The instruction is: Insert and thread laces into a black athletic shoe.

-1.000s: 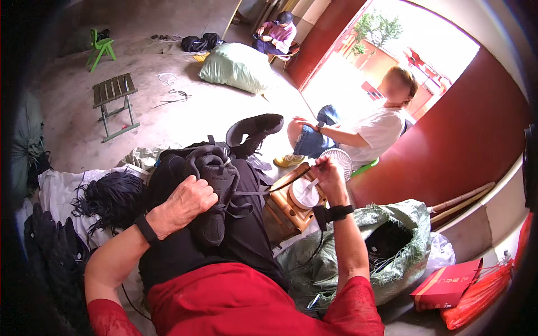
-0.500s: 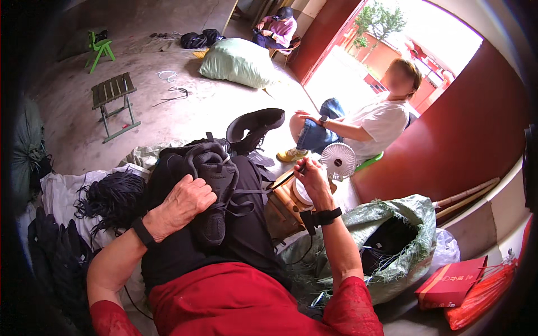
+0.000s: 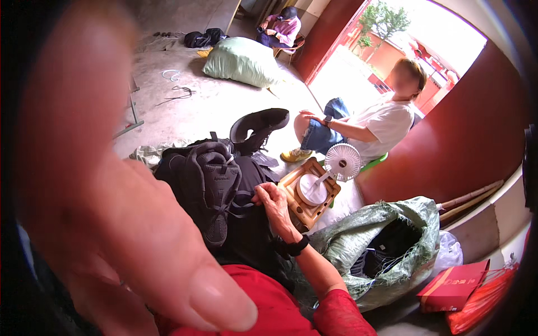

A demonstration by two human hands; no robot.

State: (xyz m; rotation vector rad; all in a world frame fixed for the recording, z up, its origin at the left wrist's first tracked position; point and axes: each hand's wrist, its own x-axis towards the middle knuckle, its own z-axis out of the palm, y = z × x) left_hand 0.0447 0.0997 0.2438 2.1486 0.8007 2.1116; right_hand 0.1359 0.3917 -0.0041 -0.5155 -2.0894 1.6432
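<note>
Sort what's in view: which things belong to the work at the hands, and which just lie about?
In the work:
nearer black shoe
right hand, beside it
left hand, raised close to the camera
farther black shoe, probably

Apparently just lying about:
white fan
red package
full pale green sack

Floor [image 3: 185,120] opens beyond the black shoe [image 3: 217,182]; fan [image 3: 343,162] and stool [image 3: 288,183] (just beside the right hand [image 3: 273,204]) bar its right side

A red top [image 3: 269,299] is worn with black trousers [image 3: 244,253] — and a black wristband [image 3: 296,246].
</note>
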